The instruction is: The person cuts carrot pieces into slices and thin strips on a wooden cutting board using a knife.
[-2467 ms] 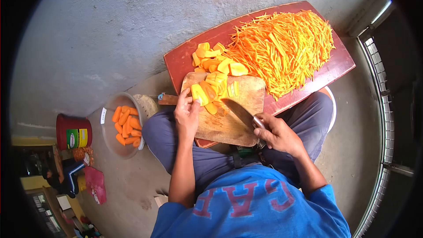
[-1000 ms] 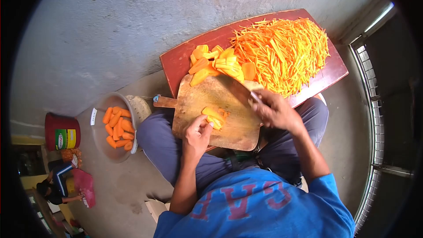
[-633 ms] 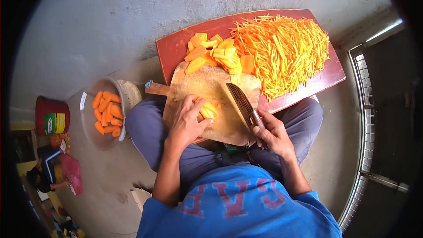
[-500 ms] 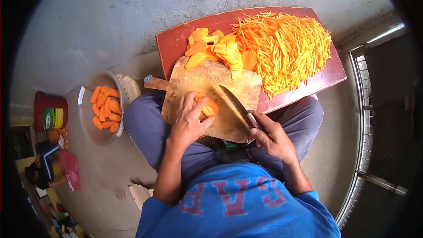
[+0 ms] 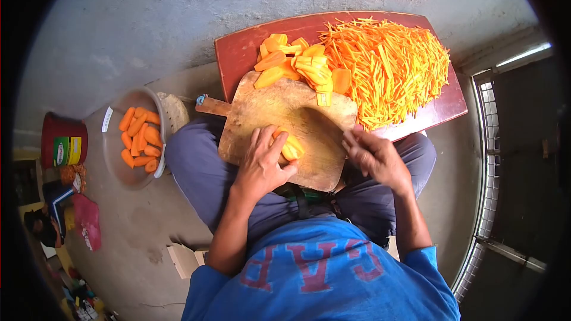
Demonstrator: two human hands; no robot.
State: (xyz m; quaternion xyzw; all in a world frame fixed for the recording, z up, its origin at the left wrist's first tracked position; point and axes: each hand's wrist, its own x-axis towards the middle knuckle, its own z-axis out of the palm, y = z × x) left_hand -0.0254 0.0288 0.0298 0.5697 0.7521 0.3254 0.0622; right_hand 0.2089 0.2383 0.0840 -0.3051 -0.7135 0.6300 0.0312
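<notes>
My left hand [image 5: 262, 163] lies over a peeled carrot [image 5: 290, 145] on the wooden cutting board [image 5: 253, 113], its fingers curled against the carrot's left side. Cut lines show along the carrot, which seems to be in slices pressed together. In my right hand [image 5: 379, 159] is a kitchen knife [image 5: 324, 123]; its blade is smeared by motion above the board's right half, apart from the carrot. Thick carrot slices [image 5: 315, 70] lie at the board's far edge. Beyond them to the right rises a large heap of carrot strips [image 5: 386, 71].
The board rests across my lap and a red tabletop [image 5: 238, 53] by the wall. On the floor at left stands a basin [image 5: 113, 154] of peeled carrots, with a red bucket [image 5: 53, 137] behind it. Another person [image 5: 50, 220] sits at far left beside a pink bag [image 5: 87, 223].
My right hand has moved slightly right and up, with the knife now blurred. The carrot under my left hand has shifted a little right and its slices show more clearly.
</notes>
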